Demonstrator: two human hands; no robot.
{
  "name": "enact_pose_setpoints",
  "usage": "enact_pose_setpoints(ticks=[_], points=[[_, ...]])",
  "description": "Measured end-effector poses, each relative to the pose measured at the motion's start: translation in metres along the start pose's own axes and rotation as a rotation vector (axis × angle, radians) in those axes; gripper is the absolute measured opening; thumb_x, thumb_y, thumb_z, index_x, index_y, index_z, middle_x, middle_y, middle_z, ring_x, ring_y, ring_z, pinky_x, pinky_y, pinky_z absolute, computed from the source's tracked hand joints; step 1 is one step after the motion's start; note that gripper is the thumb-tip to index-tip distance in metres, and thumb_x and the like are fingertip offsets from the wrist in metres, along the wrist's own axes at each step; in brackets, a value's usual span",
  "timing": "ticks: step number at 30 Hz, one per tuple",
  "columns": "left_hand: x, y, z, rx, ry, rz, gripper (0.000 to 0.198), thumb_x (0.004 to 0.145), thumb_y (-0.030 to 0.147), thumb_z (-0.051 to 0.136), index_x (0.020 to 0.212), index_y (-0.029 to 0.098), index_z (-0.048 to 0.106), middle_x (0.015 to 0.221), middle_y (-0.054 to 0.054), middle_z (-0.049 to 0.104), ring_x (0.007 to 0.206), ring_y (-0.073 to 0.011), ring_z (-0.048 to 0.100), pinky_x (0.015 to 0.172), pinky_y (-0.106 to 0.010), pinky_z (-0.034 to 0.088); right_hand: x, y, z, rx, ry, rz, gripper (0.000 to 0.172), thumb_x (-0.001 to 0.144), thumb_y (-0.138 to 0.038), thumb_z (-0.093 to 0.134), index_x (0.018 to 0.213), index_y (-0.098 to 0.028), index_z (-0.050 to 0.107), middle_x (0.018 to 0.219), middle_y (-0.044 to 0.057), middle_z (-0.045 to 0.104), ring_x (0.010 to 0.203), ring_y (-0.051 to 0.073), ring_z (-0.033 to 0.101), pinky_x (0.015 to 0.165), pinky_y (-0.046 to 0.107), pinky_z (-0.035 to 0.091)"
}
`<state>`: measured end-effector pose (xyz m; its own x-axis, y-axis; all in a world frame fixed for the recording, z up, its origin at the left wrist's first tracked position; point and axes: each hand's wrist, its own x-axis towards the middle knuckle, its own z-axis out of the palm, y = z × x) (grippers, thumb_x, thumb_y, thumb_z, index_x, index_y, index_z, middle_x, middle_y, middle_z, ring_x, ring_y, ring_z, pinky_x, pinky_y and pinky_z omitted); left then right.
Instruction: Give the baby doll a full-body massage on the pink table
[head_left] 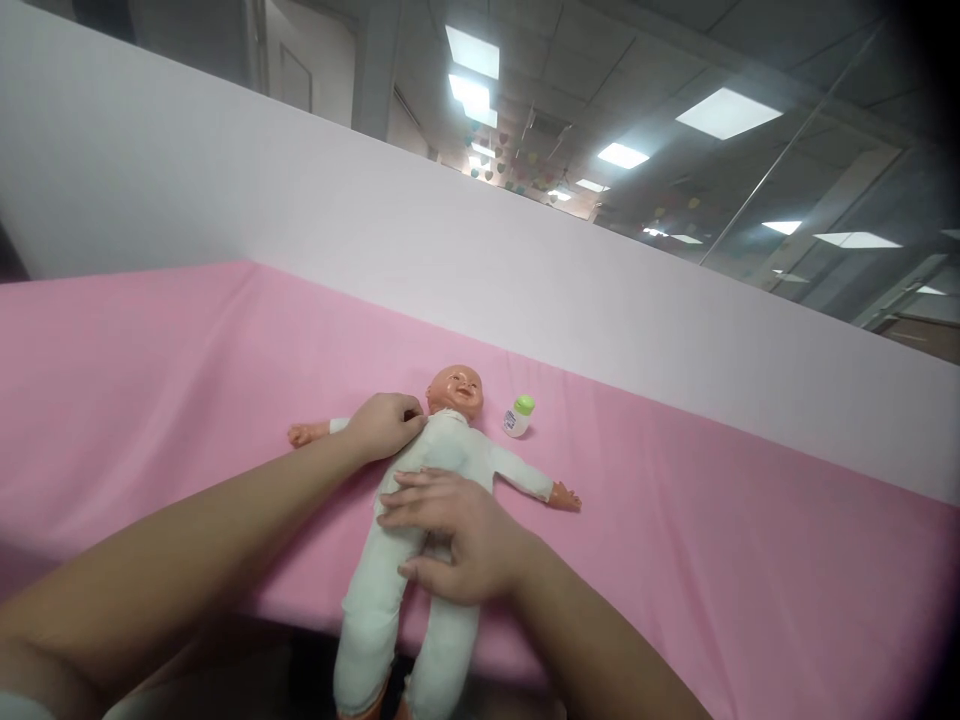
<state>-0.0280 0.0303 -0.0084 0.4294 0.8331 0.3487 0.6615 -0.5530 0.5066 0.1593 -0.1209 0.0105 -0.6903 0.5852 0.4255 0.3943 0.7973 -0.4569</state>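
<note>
A baby doll (444, 445) with an orange plastic head and a white cloth body lies on its back, arms spread, its legs hanging past the near edge of the pink-covered surface. My left hand (386, 425) is at the doll's shoulder beside the head, with its fingers curled in and partly hidden. It covers part of the doll's arm. Across the doll's lower belly and hip lies my right hand (469, 530), palm down with the fingers apart. A small clear bottle (517, 417) with a green cap stands beside the doll's head, touched by neither hand.
The pink cloth (675, 520) has loose folds and drapes over the near edge. Behind it runs a low white partition wall (420, 240), with glass above it on the right. Ceiling lights (727, 113) and hanging heart decorations appear beyond.
</note>
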Motion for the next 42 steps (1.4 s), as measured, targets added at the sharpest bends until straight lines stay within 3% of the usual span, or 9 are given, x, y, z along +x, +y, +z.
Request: enact_pose_setpoints(ticks=[4,11,17,23,26,28,31,34,42], points=[[0.000,-0.002,0.003,-0.070,0.007,-0.009,0.026,0.089,0.041,0.054,0.082,0.023,0.072,0.077,0.000,0.074,0.069,-0.0189,0.063,0.061,-0.029,0.040,0.003,-0.006,0.004,-0.071,-0.140,0.061,0.057,0.085,-0.042,0.075,0.138,-0.028,0.062,0.144,0.003,0.062,0.146,0.025,0.044,0.126,0.044,0.024],[-0.004,0.006,0.003,-0.152,0.016,0.013,0.027,0.092,0.041,0.054,0.087,0.023,0.074,0.083,0.001,0.075,0.075,-0.0191,0.065,0.069,-0.030,0.045,-0.002,0.026,-0.013,-0.203,-0.125,0.295,0.062,0.096,-0.060,0.057,0.151,-0.033,0.049,0.165,0.001,0.032,0.157,0.029,0.020,0.128,0.053,0.010],[-0.018,0.029,-0.008,-0.240,0.024,0.229,0.025,0.094,0.041,0.057,0.094,0.022,0.074,0.092,-0.002,0.073,0.083,-0.0190,0.065,0.076,-0.030,0.048,-0.010,0.052,-0.025,-0.158,-0.128,0.429,0.082,0.095,-0.067,0.053,0.163,-0.035,0.019,0.171,0.000,0.010,0.159,0.030,0.001,0.129,0.056,0.007],[-0.050,0.065,-0.011,-0.396,-0.247,0.759,0.024,0.090,0.035,0.062,0.105,0.020,0.072,0.101,-0.010,0.072,0.094,-0.0238,0.066,0.089,-0.037,0.051,-0.018,0.066,-0.034,-0.038,-0.018,0.432,0.079,0.092,-0.052,0.066,0.160,-0.033,0.031,0.170,0.001,0.015,0.158,0.027,0.014,0.129,0.048,0.016],[-0.057,0.072,-0.008,-0.378,-0.322,0.861,0.028,0.087,0.036,0.063,0.110,0.023,0.073,0.109,-0.011,0.073,0.105,-0.0280,0.066,0.101,-0.044,0.049,-0.025,0.073,-0.045,0.106,-0.017,0.486,0.088,0.082,-0.051,0.078,0.157,-0.035,0.036,0.168,0.002,0.025,0.155,0.030,0.026,0.126,0.049,0.025],[-0.058,0.072,-0.008,-0.342,-0.356,0.859,0.031,0.088,0.037,0.064,0.115,0.025,0.073,0.119,-0.010,0.072,0.114,-0.0293,0.064,0.111,-0.047,0.043,-0.030,0.080,-0.051,0.233,-0.002,0.513,0.087,0.078,-0.049,0.082,0.154,-0.034,0.043,0.164,0.004,0.036,0.149,0.031,0.037,0.122,0.049,0.033],[-0.058,0.073,-0.012,-0.234,-0.453,0.830,0.043,0.088,0.044,0.066,0.129,0.030,0.069,0.137,-0.007,0.066,0.132,-0.0329,0.055,0.123,-0.049,0.030,-0.037,0.096,-0.052,0.353,0.140,0.523,0.057,0.088,-0.040,0.070,0.143,-0.029,0.058,0.148,0.006,0.058,0.133,0.027,0.056,0.112,0.045,0.045],[-0.057,0.075,-0.017,-0.097,-0.561,0.767,0.058,0.091,0.052,0.063,0.146,0.036,0.056,0.156,-0.004,0.050,0.148,-0.0382,0.037,0.126,-0.058,0.016,-0.040,0.111,-0.048,0.211,0.340,0.662,0.035,0.095,-0.030,0.053,0.124,-0.023,0.071,0.127,0.007,0.070,0.117,0.024,0.066,0.104,0.043,0.050],[-0.034,0.043,-0.012,0.108,-0.506,0.531,0.070,0.099,0.065,0.041,0.161,0.037,0.028,0.169,-0.004,0.017,0.156,-0.0350,0.016,0.126,-0.060,0.007,-0.031,0.094,-0.039,0.028,0.352,0.660,0.038,0.094,-0.026,0.048,0.124,-0.024,0.072,0.115,0.005,0.075,0.103,0.022,0.069,0.094,0.038,0.054]])
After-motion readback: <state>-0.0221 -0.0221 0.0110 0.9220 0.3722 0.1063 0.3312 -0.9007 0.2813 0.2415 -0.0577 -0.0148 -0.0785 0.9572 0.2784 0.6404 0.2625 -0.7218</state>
